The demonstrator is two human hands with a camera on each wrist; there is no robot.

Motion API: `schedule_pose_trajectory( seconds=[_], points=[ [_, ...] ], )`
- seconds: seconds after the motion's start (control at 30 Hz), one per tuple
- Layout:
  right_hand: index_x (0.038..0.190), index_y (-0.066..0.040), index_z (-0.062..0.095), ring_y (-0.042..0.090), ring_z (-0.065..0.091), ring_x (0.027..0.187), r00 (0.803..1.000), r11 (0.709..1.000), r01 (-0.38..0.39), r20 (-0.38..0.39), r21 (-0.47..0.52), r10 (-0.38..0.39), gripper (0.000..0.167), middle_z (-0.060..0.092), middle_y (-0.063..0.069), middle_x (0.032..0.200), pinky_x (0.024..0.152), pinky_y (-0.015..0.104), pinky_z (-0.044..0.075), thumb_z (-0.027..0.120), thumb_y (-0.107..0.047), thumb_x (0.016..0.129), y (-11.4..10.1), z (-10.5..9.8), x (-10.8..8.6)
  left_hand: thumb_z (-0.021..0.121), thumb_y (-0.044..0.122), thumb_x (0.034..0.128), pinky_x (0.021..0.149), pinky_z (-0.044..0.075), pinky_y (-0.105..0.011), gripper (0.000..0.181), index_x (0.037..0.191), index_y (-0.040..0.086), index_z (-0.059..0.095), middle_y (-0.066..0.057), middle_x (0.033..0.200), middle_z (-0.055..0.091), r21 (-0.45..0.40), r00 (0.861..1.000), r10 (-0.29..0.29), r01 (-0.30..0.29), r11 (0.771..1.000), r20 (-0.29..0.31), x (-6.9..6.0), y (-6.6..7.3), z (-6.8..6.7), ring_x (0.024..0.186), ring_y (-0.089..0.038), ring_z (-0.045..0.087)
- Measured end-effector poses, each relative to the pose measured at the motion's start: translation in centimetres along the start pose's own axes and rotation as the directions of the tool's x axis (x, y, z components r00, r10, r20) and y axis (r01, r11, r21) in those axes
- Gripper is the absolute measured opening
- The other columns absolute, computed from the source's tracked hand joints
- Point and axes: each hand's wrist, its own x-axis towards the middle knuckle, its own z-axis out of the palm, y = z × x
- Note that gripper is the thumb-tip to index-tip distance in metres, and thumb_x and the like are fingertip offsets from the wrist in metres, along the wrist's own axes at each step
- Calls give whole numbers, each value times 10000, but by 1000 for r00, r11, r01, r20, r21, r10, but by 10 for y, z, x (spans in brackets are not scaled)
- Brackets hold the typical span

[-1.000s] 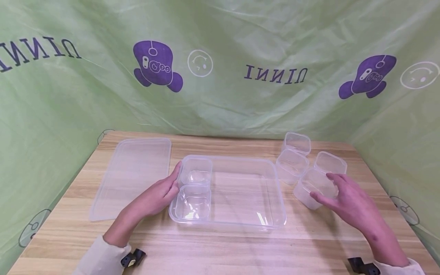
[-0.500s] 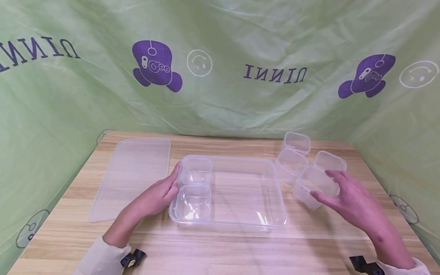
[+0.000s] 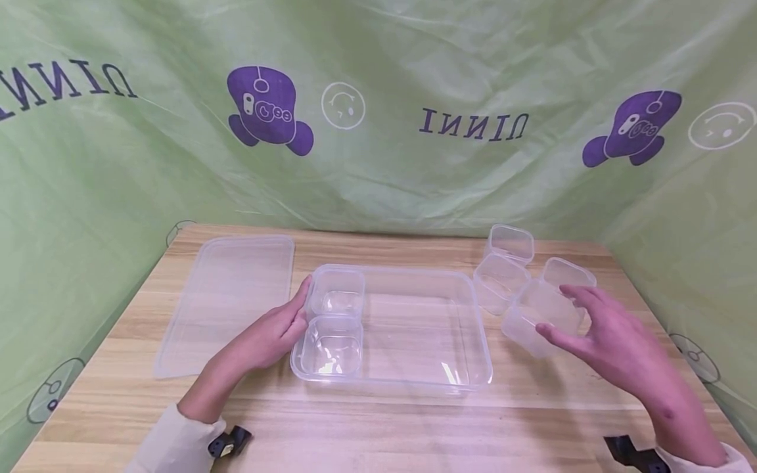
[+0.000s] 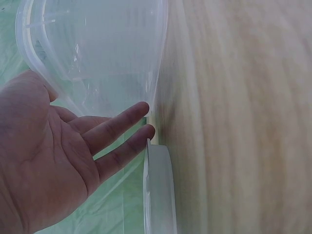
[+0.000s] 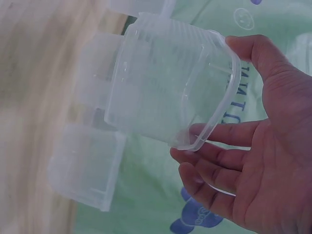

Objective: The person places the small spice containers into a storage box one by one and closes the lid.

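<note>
My right hand (image 3: 618, 348) pinches the rim of a small clear plastic container (image 3: 535, 325) between thumb and fingers. In the right wrist view this small container (image 5: 161, 83) is tilted and raised above the table. My left hand (image 3: 266, 338) rests against the left wall of a large clear rectangular box (image 3: 408, 382). Seen from the left wrist, two of that hand's fingers (image 4: 117, 124) are straight beside the box; others are partly hidden. Two small containers, one at the back (image 3: 338, 295) and one in front (image 3: 331, 348), sit side by side in the box's left end.
A flat translucent lid (image 3: 230, 302) lies on the wooden table (image 3: 378, 433) left of the box. Right of the box stand more small containers: one at the back (image 3: 511, 244), one before it (image 3: 501, 279) and one farther right (image 3: 569, 272). Green printed sheeting (image 3: 378, 184) surrounds the table.
My right hand has lifted the small container slightly and tilted it, shifting a little to the right at the wrist. The left hand and the box have stayed in place.
</note>
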Motion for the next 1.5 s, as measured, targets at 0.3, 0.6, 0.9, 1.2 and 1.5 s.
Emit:
schedule_pose_trajectory(
  seconds=[0.3,0.6,0.9,1.2,1.5],
  points=[
    [1437,41,502,498,583,1091,999,999,44,-20,2,-44,814,572,272,1326,795,675,461,820,-446,868,-10,-9,5,360,190,1099,1181,275,-530,636,1645,19,81,-238,1629,254,-20,1000,-14,15,1000,8,-2,1,1,1457,-386,331],
    [1489,27,457,474,566,1135,997,997,68,-34,24,-67,847,541,243,1402,819,671,457,816,-435,876,-19,-13,12,363,196,1099,1179,286,-524,636,1646,25,88,-236,1621,276,-8,1000,-4,4,1000,-4,0,0,0,1449,-380,351],
    [1505,12,454,482,562,1112,996,996,88,-34,29,-87,853,503,273,1424,811,673,467,813,-443,879,-30,-15,19,363,190,1097,1176,290,-532,638,1649,34,84,-242,1618,279,-9,1000,-6,5,1000,-6,0,0,0,1446,-388,354],
    [1485,-19,500,403,611,1041,987,988,150,-60,29,-148,821,551,207,1390,752,603,504,834,-432,859,-39,-16,25,359,198,1099,1174,291,-535,636,1647,26,85,-253,1611,291,-12,1000,-7,7,1000,-3,1,2,0,1442,-393,361],
    [1532,-141,493,360,599,1058,978,979,200,-59,30,-198,806,584,167,1377,810,579,491,825,-447,865,-52,-13,34,362,186,1097,1175,287,-536,635,1645,17,88,-246,1618,278,-14,1000,-11,11,1000,0,0,3,0,1445,-393,354]
  ],
)
